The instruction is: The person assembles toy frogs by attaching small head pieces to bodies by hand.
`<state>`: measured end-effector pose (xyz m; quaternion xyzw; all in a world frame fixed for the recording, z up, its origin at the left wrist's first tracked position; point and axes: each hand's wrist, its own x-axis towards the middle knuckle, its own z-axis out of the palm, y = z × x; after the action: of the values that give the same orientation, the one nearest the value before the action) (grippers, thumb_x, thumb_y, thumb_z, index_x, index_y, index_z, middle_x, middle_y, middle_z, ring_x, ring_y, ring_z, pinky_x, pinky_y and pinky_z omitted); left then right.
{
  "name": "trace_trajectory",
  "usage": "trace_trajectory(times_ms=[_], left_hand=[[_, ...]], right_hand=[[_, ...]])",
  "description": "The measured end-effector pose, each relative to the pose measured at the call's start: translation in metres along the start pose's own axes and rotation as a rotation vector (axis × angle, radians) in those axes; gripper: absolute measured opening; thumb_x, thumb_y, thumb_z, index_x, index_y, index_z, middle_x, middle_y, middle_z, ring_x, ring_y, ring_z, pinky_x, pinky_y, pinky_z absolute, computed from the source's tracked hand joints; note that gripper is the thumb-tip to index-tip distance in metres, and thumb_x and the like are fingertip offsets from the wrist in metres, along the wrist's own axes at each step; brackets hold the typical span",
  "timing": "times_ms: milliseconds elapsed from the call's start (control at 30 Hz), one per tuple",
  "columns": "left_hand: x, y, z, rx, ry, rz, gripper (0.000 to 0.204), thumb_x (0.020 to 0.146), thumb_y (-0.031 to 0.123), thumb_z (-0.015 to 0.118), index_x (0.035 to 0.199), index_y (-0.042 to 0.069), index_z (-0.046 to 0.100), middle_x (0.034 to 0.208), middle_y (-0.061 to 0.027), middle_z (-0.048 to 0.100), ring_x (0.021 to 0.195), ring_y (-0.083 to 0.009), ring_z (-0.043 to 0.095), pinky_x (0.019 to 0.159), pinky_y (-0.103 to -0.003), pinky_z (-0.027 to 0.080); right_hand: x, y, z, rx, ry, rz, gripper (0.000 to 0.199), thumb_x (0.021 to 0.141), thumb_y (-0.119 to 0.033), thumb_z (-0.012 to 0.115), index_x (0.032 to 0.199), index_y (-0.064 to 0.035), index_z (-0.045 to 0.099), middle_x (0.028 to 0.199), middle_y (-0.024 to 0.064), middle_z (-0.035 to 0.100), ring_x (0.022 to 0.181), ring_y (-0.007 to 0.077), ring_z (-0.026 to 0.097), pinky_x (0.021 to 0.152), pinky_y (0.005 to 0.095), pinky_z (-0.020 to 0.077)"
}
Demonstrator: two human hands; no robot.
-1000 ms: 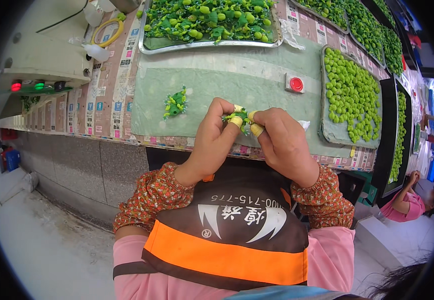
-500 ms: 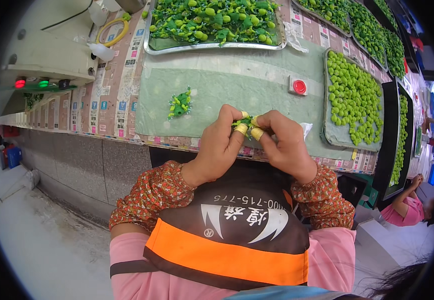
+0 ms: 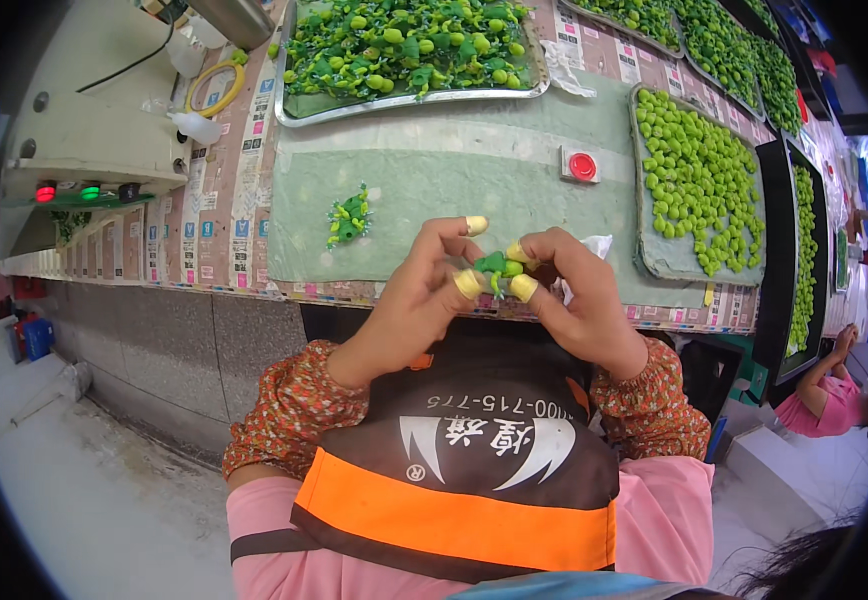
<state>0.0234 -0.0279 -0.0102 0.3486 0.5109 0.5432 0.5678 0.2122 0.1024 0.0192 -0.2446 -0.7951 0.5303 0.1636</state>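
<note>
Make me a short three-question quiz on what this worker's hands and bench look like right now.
1. True or false: both hands pinch one small green piece.
2. What colour are the caps on the fingers?
3. The round red button sits: A) on the green mat, B) in the metal tray, C) on the floor.

Key: 1 true, left hand and right hand together. 2 yellow. 3 A.

small glossy green plastic piece (image 3: 495, 266) pinched between both hands, fingertips in smooth yellowish rubber cots (image 3: 467, 283). matt pale green felt-like mat (image 3: 434, 180) on bench. shiny metal tray (image 3: 409, 98) holds glossy green plastic parts. red glossy plastic button (image 3: 582, 166). rough grey stone bench front (image 3: 144, 345).
</note>
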Motion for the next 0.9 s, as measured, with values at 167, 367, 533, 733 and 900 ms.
trace_trajectory(times_ms=[167,367,533,733,900], left_hand=[[0.001,0.008,-0.004,-0.298,-0.178,-0.368,0.027,0.108,0.038,0.057,0.116,0.012,0.054,0.086,0.0042,0.056,0.067,-0.0007,0.050,0.048,-0.015,0.030],[0.002,0.001,-0.011,-0.464,-0.228,-0.380,0.020,0.105,0.030,0.063,0.113,0.013,0.056,0.086,0.0038,0.056,0.067,0.0002,0.049,0.048,-0.014,0.028],[0.003,-0.002,-0.011,-0.486,-0.234,-0.390,0.019,0.105,0.028,0.065,0.112,0.012,0.057,0.086,0.0035,0.057,0.064,-0.0001,0.049,0.046,-0.014,0.027],[0.001,-0.007,-0.010,-0.492,-0.250,-0.357,0.019,0.105,0.027,0.064,0.113,0.012,0.057,0.085,0.0032,0.058,0.063,-0.0006,0.049,0.045,-0.015,0.028],[0.002,-0.003,-0.015,-0.408,-0.195,-0.332,0.017,0.106,0.025,0.062,0.114,0.012,0.056,0.083,0.0025,0.059,0.061,-0.0012,0.050,0.044,-0.015,0.031]], right_hand=[[-0.001,0.001,-0.001,-0.240,-0.005,-0.290,0.022,0.094,0.000,0.068,0.115,-0.0006,0.060,0.092,0.0085,0.063,0.079,0.0153,0.067,0.070,0.0293,0.0531],[-0.008,0.001,0.001,0.235,-0.063,0.039,0.021,0.095,0.000,0.069,0.114,0.0000,0.061,0.098,0.0084,0.069,0.086,0.0105,0.068,0.073,0.0296,0.0557],[-0.007,0.001,0.002,0.115,-0.089,-0.022,0.018,0.092,0.002,0.070,0.109,0.0010,0.063,0.093,0.0086,0.069,0.083,0.0119,0.068,0.071,0.0292,0.0555],[-0.004,0.005,0.008,-0.032,-0.040,-0.200,0.020,0.084,0.006,0.072,0.102,0.0009,0.064,0.084,0.0122,0.063,0.069,0.0244,0.065,0.061,0.0322,0.0507],[0.006,0.002,0.007,-0.021,-0.057,-0.164,0.021,0.083,0.006,0.070,0.103,-0.0003,0.063,0.083,0.0132,0.063,0.070,0.0281,0.065,0.064,0.0353,0.0515]])
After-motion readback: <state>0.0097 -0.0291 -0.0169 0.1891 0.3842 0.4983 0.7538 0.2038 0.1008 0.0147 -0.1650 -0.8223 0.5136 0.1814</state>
